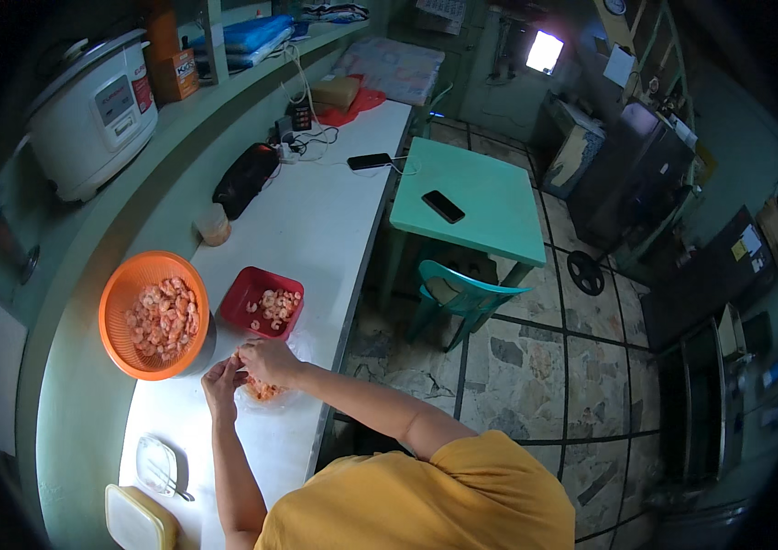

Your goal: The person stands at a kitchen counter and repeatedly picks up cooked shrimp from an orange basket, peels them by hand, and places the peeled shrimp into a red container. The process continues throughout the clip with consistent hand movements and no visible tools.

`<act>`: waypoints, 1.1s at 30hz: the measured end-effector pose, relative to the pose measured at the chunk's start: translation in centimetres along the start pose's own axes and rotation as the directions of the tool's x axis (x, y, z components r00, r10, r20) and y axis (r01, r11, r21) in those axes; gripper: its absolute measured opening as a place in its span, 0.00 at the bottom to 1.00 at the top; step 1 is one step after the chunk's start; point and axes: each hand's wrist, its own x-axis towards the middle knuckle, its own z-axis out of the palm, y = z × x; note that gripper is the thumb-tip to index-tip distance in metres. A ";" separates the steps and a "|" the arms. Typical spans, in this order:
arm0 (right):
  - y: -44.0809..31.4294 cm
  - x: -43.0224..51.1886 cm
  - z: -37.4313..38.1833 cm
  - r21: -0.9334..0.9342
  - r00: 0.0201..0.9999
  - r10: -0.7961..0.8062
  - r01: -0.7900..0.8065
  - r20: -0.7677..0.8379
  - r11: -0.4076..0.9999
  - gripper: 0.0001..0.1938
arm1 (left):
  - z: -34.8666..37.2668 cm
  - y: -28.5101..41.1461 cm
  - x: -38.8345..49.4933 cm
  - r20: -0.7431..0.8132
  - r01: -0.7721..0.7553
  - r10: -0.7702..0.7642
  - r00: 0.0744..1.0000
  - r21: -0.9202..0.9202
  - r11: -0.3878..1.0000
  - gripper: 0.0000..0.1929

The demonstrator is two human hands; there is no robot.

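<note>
My left hand (221,386) and my right hand (269,361) meet above the white counter, fingertips together. Pinched between them is a small orange shrimp (238,355), mostly hidden by the fingers. Just below the hands lies a clear plastic bag (267,393) with orange shrimp shells, partly covered by my right hand and forearm. An orange plastic colander (111,289) full of unpeeled-looking shrimp (163,316) stands to the left. Beyond my hands sits a dark red square tub (241,292), with peeled shrimp (276,307) gathered on one side of its floor.
A plastic cup (214,225) and a black speaker-like case (246,180) stand along the wall. Toward me are a clear lidded container (156,465) and a yellowish food box (135,519). A green table (478,185) and chair (461,292) stand to the right.
</note>
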 end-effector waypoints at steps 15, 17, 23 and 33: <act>1.3 -0.4 -0.5 -0.224 0.997 -0.082 0.077 -0.012 0.972 0.08 | 0.7 0.4 -0.4 0.066 0.145 -0.139 0.988 -0.100 0.984 0.18; 1.0 -0.7 -0.2 -0.315 0.954 -0.267 0.215 -0.133 0.924 0.06 | 0.7 0.2 -0.5 0.080 0.189 -0.178 0.981 -0.161 0.969 0.18; 1.4 -0.9 1.3 -0.096 0.974 -0.090 0.071 -0.209 0.993 0.04 | 0.6 -0.4 -0.3 0.059 0.140 -0.132 0.989 -0.157 0.978 0.15; 3.9 -0.7 5.0 0.546 0.917 0.396 -0.308 -0.048 0.779 0.05 | -0.2 -2.3 0.8 -0.064 -0.091 0.113 0.992 0.280 0.956 0.10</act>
